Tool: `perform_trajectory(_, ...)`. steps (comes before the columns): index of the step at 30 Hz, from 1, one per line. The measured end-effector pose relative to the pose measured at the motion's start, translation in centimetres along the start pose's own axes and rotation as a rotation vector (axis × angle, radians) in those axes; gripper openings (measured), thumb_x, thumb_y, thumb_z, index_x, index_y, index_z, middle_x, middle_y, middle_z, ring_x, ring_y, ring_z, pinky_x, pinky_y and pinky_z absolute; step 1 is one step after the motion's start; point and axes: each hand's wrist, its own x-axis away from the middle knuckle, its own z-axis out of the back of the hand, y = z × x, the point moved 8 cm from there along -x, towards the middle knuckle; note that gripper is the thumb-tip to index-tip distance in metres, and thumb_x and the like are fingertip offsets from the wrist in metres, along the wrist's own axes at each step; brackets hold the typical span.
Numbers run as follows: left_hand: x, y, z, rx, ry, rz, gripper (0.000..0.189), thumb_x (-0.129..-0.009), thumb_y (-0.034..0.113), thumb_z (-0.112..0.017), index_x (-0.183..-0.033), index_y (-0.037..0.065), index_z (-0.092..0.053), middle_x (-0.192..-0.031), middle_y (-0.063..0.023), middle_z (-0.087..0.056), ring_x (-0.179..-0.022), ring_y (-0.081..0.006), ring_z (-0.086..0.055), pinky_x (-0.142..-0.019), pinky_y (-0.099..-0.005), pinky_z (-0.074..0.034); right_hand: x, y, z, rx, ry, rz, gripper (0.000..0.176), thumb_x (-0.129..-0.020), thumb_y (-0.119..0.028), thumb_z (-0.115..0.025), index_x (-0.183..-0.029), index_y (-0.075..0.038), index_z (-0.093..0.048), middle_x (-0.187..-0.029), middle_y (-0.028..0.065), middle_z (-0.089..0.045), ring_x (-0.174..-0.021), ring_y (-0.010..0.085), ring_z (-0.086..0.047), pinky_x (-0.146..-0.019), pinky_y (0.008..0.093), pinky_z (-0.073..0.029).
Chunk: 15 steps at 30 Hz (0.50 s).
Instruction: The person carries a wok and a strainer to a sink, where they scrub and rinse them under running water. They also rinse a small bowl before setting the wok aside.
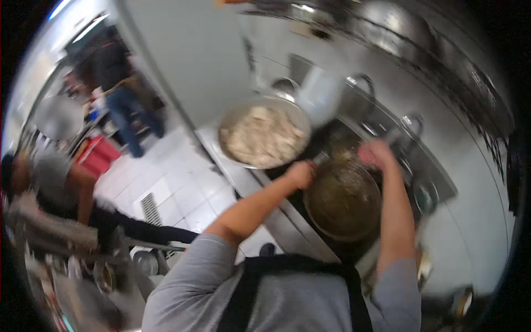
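Head view: The stirring of a dark wok (343,205) on a steel cooking range (276,207) was judged to be the step in hand. The left hand (301,173) was seen clenched at the wok's near rim, apparently about a short handle (321,158), though motion blur left the fingers unclear. The right hand (376,153) was held over the wok's far rim and appeared closed about a thin utensil (396,135); its working end could not be made out. The wok's contents were seen only as a brown, glistening mass.

Just beside the left hand, to its upper left, a wide metal bowl (232,113) was seen, filled with pale food pieces (264,138). Whether it rested on the range or was raised could not be told. A tall pale container (322,94) and two taps (362,83) were set behind it along the back wall.

Well apart, on the tiled floor (166,182), a person in jeans (124,110) was standing, and another person (61,182) was bent over a cluttered bench.

For the next move, a firm hold on the handle was judged necessary while the utensil was worked through the wok, with care taken that the bowl close by was not struck.
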Motion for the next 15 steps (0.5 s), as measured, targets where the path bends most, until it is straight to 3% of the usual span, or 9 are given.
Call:
perform_trajectory(1, 0.0, 0.6, 0.0, 0.238, -0.106, 0.174, 0.034, -0.072, 0.002, -0.056, -0.106, 0.005, -0.053, -0.073, -0.0111, -0.060, -0.063, -0.0177, -0.056, -0.057, -0.0332, -0.047, 2.0, -2.8, 0.7, -0.058, 0.211, 0.009, 0.019, -0.085, -0.018, -0.048, -0.080, -0.002, -0.058, -0.073, 0.0091, -0.059, -0.057, 0.0181, -0.056, -0.050, 0.0298, -0.047)
perform_trajectory(2, -1.5, 0.3, -1.1, 0.213, -0.005, -0.082, 0.030, -0.078, 0.005, -0.055, -0.107, 0.005, -0.051, -0.067, -0.0081, -0.056, -0.052, -0.0164, -0.051, -0.048, -0.0319, -0.043, 0.7, -2.8, 2.7, 0.046, 0.230, 0.042, 0.019, -0.086, -0.019, -0.049, -0.081, -0.003, -0.058, -0.076, 0.0081, -0.060, -0.059, 0.0168, -0.057, -0.053, 0.0293, -0.048)
perform_trajectory(4, -0.6, 3.0, -1.0, 0.584, -0.234, 0.254, 0.029, -0.079, 0.007, -0.056, -0.107, 0.011, -0.051, -0.086, -0.0184, -0.061, -0.075, -0.0298, -0.061, -0.065, -0.0381, -0.047, 1.7, -3.9, 3.0, -0.113, 0.264, 0.047, 0.021, -0.080, -0.021, -0.058, -0.079, 0.001, -0.058, -0.071, 0.0096, -0.060, -0.056, 0.0159, -0.057, -0.051, 0.0266, -0.048)
perform_trajectory(6, -2.0, 3.4, -1.9, 0.373, -0.085, 0.027, 0.025, -0.087, 0.010, -0.050, -0.111, 0.009, -0.045, -0.062, -0.0083, -0.052, -0.049, -0.0182, -0.047, -0.046, -0.0353, -0.039, 6.3, -6.8, 3.9, 0.283, 0.624, -0.061, 0.037, -0.081, -0.033, -0.059, -0.085, 0.004, -0.057, -0.072, 0.0133, -0.061, -0.052, 0.0191, -0.059, -0.045, 0.0290, -0.049)
perform_trajectory(8, -2.5, 5.1, -2.2, 0.189, 0.019, -0.064, 0.024, -0.087, 0.013, -0.051, -0.109, 0.010, -0.042, -0.063, -0.0100, -0.052, -0.053, -0.0211, -0.050, -0.050, -0.0353, -0.041, 6.6, -5.4, 3.3, -0.018, 0.620, -0.129, 0.044, -0.082, -0.036, -0.057, -0.094, 0.006, -0.052, -0.079, 0.0166, -0.059, -0.060, 0.0250, -0.062, -0.054, 0.0339, -0.055)
perform_trajectory(10, -2.5, 6.4, -2.7, 0.040, 0.131, -0.091, 0.022, -0.088, 0.013, -0.051, -0.107, 0.010, -0.042, -0.063, -0.0111, -0.051, -0.055, -0.0221, -0.051, -0.052, -0.0344, -0.041, 5.7, -4.4, 2.3, -0.484, 0.545, 0.044, 0.041, -0.083, -0.026, -0.057, -0.107, 0.005, -0.044, -0.090, 0.0181, -0.055, -0.066, 0.0281, -0.062, -0.057, 0.0385, -0.055)
perform_trajectory(11, -2.9, 6.3, -3.7, 0.035, 0.209, -0.146, 0.020, -0.087, 0.012, -0.052, -0.105, 0.011, -0.041, -0.064, -0.0092, -0.051, -0.057, -0.0205, -0.052, -0.056, -0.0349, -0.043, 5.4, -3.9, 2.3, -0.506, 0.548, 0.103, 0.040, -0.082, -0.021, -0.058, -0.110, 0.003, -0.042, -0.092, 0.0177, -0.053, -0.069, 0.0284, -0.061, -0.058, 0.0395, -0.055)
perform_trajectory(14, -4.0, 5.2, -8.1, 0.502, -0.051, -0.043, 0.019, -0.088, 0.018, -0.051, -0.103, 0.011, -0.042, -0.067, -0.0082, -0.054, -0.060, -0.0235, -0.053, -0.055, -0.0408, -0.040, 5.5, -3.5, 2.4, -0.528, 0.466, 0.224, 0.045, -0.078, -0.007, -0.058, -0.117, -0.004, -0.037, -0.096, 0.0162, -0.050, -0.075, 0.0280, -0.059, -0.061, 0.0409, -0.054)
perform_trajectory(15, -4.0, 6.6, -8.7, 0.954, -0.159, -0.056, 0.016, -0.089, 0.020, -0.050, -0.102, 0.012, -0.043, -0.066, -0.0010, -0.049, -0.062, -0.0130, -0.049, -0.059, -0.0344, -0.040, 6.6, -4.3, 1.8, -0.510, 0.385, 0.225, 0.046, -0.077, -0.003, -0.057, -0.118, -0.006, -0.037, -0.097, 0.0155, -0.050, -0.076, 0.0269, -0.059, -0.061, 0.0403, -0.054)
